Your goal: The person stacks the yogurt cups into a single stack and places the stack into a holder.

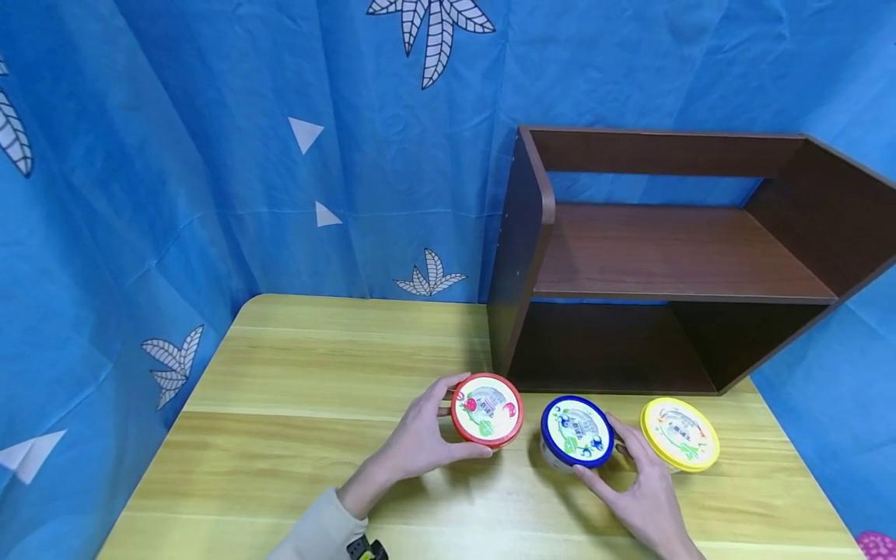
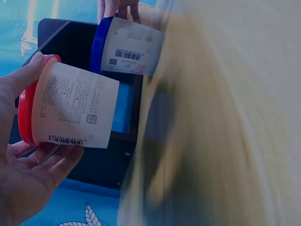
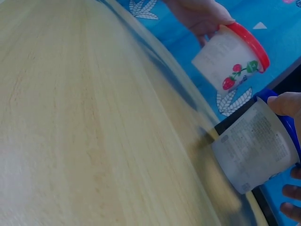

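Left wrist, unlike head, shows a barcode (image 2: 66, 140) on the red-lidded tub (image 2: 77, 106).

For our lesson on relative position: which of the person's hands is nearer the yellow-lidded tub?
Right. The right hand, holding the blue-lidded tub, is close beside the yellow-lidded tub; the left hand, gripping the red-lidded tub, is well away to the left.

Glossy round red plastic lid (image 1: 488, 411), round blue plastic lid (image 1: 577, 431); smooth yellowish wooden worktop (image 1: 294, 435); creased blue cloth curtain (image 1: 231, 148).
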The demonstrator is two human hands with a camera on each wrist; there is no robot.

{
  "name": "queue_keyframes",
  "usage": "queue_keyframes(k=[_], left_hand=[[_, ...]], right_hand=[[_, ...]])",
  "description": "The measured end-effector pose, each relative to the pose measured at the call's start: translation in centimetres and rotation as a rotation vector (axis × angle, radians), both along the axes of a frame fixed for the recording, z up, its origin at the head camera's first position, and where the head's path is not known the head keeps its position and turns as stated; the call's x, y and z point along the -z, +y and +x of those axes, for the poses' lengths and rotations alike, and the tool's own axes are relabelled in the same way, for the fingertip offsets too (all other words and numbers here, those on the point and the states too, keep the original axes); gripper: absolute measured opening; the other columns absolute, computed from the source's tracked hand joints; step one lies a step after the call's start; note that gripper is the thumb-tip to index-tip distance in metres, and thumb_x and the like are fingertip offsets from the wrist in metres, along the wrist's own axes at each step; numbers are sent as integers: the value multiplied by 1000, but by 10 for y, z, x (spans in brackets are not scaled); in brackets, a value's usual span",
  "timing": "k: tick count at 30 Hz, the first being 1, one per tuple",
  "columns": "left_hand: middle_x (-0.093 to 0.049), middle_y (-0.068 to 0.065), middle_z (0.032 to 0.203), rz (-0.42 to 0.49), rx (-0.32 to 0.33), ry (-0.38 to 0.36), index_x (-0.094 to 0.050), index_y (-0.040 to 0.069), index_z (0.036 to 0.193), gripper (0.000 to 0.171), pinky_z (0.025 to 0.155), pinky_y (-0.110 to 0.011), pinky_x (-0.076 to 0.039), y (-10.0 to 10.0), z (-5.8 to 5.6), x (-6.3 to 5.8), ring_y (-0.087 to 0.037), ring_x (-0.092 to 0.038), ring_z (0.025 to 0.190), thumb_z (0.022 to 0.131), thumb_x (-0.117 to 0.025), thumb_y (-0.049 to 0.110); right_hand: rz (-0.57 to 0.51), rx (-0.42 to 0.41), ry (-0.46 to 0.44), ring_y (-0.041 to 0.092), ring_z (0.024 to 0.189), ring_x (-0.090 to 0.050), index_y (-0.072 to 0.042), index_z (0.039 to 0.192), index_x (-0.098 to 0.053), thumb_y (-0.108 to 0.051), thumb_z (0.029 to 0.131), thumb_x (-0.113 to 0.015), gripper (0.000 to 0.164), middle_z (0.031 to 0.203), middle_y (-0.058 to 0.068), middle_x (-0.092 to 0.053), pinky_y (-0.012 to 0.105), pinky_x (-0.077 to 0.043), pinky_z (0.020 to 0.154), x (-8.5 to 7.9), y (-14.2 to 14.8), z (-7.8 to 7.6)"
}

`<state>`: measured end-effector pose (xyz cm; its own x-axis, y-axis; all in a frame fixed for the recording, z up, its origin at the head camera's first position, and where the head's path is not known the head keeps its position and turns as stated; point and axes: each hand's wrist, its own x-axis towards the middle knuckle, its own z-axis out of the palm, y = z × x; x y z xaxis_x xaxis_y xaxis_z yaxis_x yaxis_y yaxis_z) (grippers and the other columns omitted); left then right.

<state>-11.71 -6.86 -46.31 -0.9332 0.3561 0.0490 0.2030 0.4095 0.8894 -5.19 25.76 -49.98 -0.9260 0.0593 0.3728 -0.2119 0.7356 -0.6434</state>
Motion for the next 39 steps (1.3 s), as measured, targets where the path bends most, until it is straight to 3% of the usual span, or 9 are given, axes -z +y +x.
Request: queue_keyframes(k=[18,25,39], left_hand=[[-60,5,145,42,1,36,-44,24,157,103,104,-34,-61,6,4,-19,-16,-59,130,72,-98,44],[-57,6,148,57,4,13,-42,26,157,100,104,-32,-60,16,3,-25,-16,-56,132,74,-96,44],[-57,4,150,158,76,62,-41,23,158,99,107,-32,-59,44,-5,-32,-15,-56,133,77,-95,36]], right_hand=[[9,2,0,-27,119,-40,-15,148,-59,-26,72,-99,86,133,6,-69,-6,-37,98,-1,0,0],[14,16,-27,-29,118,-37,-15,148,-59,-29,73,-99,86,134,7,-69,-7,-36,97,-2,-1,0],[9,34,-79,-30,113,-36,-13,148,-58,-32,75,-97,85,135,9,-67,-8,-36,94,-4,-2,0]])
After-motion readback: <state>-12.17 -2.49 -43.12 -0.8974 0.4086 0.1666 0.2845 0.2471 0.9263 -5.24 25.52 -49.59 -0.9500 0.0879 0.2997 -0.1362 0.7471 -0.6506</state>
